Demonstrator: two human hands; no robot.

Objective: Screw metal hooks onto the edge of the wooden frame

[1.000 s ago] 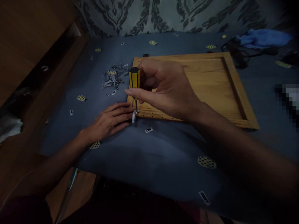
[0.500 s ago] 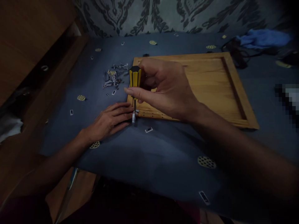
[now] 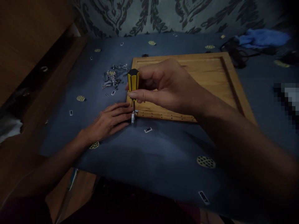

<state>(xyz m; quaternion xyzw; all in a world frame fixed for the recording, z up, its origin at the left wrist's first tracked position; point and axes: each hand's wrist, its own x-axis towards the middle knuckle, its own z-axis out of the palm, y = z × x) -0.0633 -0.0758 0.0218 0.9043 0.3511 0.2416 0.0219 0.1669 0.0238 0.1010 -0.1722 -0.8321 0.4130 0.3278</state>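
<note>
My right hand [image 3: 161,84] grips a yellow and black screwdriver [image 3: 133,81] by its handle, which stands nearly upright. Its shaft points down at a small metal hinge [image 3: 133,117] on the near left corner of a wooden panel [image 3: 205,84] with a raised frame. Beside that corner my left hand [image 3: 109,121] lies flat, fingers stretched out and their tips touching the hinge and the panel's edge. A row of small dark holes runs along the panel's near edge. Whether a screw sits under the screwdriver's tip is hidden.
Several metal hinges [image 3: 113,79] lie in a pile left of the panel, with a small screw [image 3: 107,95] near them. A blue cloth [image 3: 263,39] and dark cables [image 3: 238,53] lie at the back right. Wooden furniture [image 3: 30,46] borders the left side.
My right hand has turned around the screwdriver handle, its wrist and forearm shifting up slightly. The handle tilts a little differently. My left hand stays in place.
</note>
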